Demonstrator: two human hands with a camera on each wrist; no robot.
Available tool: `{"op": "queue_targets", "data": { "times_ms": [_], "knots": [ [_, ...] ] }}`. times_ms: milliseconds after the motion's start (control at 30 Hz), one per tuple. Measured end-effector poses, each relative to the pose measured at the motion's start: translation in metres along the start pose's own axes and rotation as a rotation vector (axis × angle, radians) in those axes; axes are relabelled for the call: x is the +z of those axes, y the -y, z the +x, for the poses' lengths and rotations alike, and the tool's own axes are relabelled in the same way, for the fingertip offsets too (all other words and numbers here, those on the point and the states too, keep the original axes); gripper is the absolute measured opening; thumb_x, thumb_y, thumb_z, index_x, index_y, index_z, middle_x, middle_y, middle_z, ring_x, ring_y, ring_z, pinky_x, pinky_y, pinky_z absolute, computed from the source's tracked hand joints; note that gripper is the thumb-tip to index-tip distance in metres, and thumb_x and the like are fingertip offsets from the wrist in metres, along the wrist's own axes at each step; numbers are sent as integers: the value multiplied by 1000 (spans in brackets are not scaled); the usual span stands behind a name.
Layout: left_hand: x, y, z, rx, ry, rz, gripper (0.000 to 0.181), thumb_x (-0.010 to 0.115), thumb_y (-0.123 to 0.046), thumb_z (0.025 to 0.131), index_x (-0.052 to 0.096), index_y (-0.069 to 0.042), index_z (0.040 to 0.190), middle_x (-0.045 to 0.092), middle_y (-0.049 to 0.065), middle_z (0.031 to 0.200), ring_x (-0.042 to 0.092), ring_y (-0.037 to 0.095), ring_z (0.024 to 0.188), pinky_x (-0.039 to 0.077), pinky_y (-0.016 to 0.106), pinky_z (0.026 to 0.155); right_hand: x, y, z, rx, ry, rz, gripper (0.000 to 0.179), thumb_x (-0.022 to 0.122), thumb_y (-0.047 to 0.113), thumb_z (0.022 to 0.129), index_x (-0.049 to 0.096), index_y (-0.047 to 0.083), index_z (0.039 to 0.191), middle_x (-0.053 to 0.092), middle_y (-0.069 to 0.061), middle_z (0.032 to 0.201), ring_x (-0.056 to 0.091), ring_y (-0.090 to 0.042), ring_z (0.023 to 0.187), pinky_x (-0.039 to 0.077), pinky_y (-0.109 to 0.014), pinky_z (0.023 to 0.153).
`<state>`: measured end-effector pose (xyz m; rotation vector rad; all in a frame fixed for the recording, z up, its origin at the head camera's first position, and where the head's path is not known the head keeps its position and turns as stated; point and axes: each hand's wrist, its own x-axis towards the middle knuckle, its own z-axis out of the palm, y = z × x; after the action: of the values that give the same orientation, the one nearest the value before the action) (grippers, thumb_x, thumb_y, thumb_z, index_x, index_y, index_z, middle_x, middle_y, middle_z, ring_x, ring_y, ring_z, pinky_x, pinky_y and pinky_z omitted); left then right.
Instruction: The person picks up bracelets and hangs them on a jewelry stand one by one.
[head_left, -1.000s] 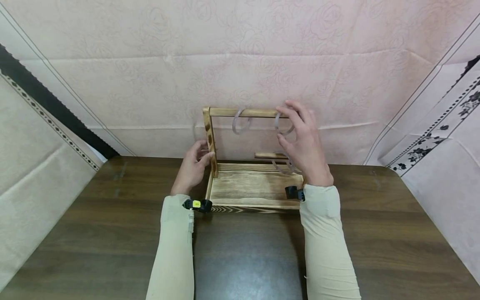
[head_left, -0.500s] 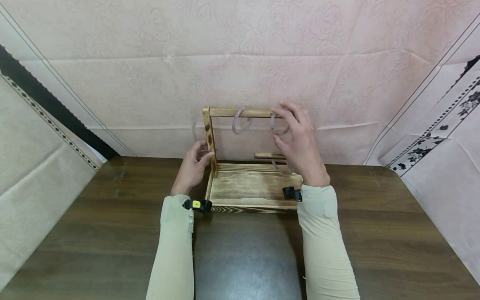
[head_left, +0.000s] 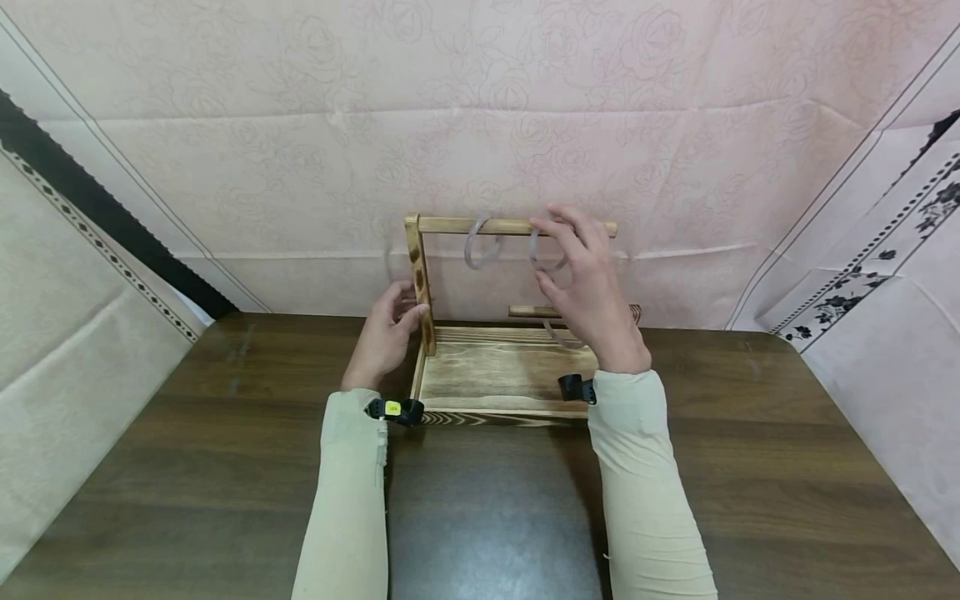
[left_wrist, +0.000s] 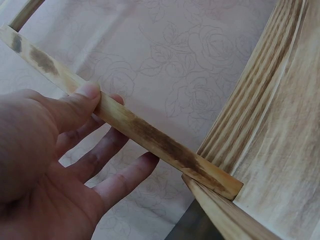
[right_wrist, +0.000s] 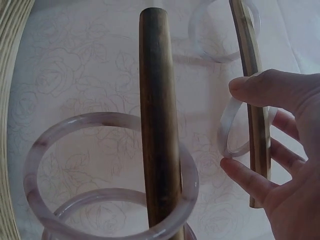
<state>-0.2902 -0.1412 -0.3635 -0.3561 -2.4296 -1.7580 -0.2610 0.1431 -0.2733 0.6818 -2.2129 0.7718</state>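
Note:
In the head view a wooden rack has an upright post (head_left: 422, 283), an upper bar (head_left: 450, 225) and a shorter lower bar (head_left: 528, 312). My left hand (head_left: 386, 337) pinches the post; the left wrist view shows its thumb (left_wrist: 80, 102) on the near face and fingers behind. A pale translucent bangle (right_wrist: 230, 125) hangs round the upper bar, held by my right hand (head_left: 592, 292) between the tips of two digits at its upper and lower edges. Left of it, another bangle (head_left: 471, 246) hangs on the same bar. Two bangles (right_wrist: 37, 165) circle the lower bar.
The rack's wooden tray base (head_left: 502, 371) rests on a dark brown table (head_left: 225, 467), near the back edge. Right behind rises a pale floral cloth (head_left: 315, 183). The upper bar's free right end (head_left: 613, 229) sticks out past my right hand.
My right hand has slid the bangle leftward along the upper bar, nearer the other bangle, baring the bar's right end. The left hand has stayed on the post.

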Motion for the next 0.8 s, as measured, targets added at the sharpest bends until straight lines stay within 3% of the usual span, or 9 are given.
{"op": "queue_targets", "data": {
  "times_ms": [800],
  "knots": [
    [-1, -2, -2, 3, -4, 34, 37, 55, -12, 105, 48, -2, 140, 57, 19, 136, 57, 33, 130, 54, 48, 105, 6, 2, -1, -1, 33, 1, 60, 79, -2, 85, 59, 12, 140, 46, -11, 153, 37, -34, 142, 42, -49, 113]
  ]
}}
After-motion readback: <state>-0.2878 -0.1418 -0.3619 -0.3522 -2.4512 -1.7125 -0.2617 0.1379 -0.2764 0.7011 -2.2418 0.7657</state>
